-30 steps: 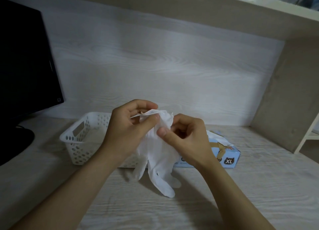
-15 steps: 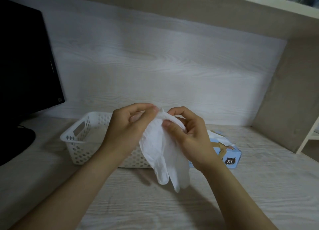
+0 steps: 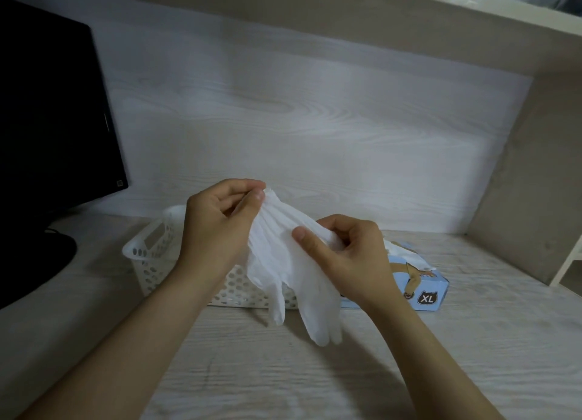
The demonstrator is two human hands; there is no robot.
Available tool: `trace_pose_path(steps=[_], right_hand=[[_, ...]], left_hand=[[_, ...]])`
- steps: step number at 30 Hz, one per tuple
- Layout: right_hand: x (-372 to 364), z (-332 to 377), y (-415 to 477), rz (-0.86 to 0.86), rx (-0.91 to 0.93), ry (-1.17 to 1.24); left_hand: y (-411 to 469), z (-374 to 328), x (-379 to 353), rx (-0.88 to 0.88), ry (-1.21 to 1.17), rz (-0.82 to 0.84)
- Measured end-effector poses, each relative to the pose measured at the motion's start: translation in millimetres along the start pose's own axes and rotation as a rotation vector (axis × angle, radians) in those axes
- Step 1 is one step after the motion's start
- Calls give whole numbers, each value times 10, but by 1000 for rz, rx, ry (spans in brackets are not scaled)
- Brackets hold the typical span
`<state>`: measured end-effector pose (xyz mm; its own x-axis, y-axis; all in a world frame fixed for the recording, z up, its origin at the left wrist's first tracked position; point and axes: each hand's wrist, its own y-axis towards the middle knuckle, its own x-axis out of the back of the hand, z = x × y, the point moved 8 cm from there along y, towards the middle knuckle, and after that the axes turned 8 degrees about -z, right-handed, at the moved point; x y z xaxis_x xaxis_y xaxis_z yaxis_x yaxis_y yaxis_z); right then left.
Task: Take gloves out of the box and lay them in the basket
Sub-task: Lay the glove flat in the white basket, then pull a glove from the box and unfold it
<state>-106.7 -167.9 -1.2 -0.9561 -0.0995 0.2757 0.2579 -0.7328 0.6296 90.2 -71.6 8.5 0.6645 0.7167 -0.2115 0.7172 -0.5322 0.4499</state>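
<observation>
Thin matt glove (image 3: 293, 262), perforated plastic basket (image 3: 148, 255), wood-grain desk (image 3: 283, 372).

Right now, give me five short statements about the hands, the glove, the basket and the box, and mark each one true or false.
1. The left hand and the right hand both pinch the glove. True.
2. The glove lies flat inside the basket. False: it hangs in the air in front of the basket, fingers pointing down.
3. The box is marked XL. True.
4. The box stands to the left of the basket. False: it stands to the basket's right.
5. A dark monitor stands at the left of the desk. True.
</observation>
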Motion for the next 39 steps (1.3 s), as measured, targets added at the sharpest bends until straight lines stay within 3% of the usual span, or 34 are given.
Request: trace_pose_path(steps=[4,10,19,24,29,32,35,39], right_hand=[[8,-37,9,-4,-15,82],[-8,-38,16,23,-40,237],[74,-62,43,-48,-113,312],[48,-101,33,-80,-121,186],[125,-42,25,-303,90,-193],[94,70,102,-350,211,-303],[-6,120,315,-283,217,-391],[-283,68,643,-70,154,-446]], left_hand=[[75,36,61,23,-6,-74],[80,34,63,-109,154,-94],[26,20,15,-106,210,-4],[67,-88,53,-269,314,-39],[103,-108,106,-309,422,-43],[150,-179,105,-344,486,-35],[354,-191,76,-320,623,1],[694,-45,44,-173,795,115]])
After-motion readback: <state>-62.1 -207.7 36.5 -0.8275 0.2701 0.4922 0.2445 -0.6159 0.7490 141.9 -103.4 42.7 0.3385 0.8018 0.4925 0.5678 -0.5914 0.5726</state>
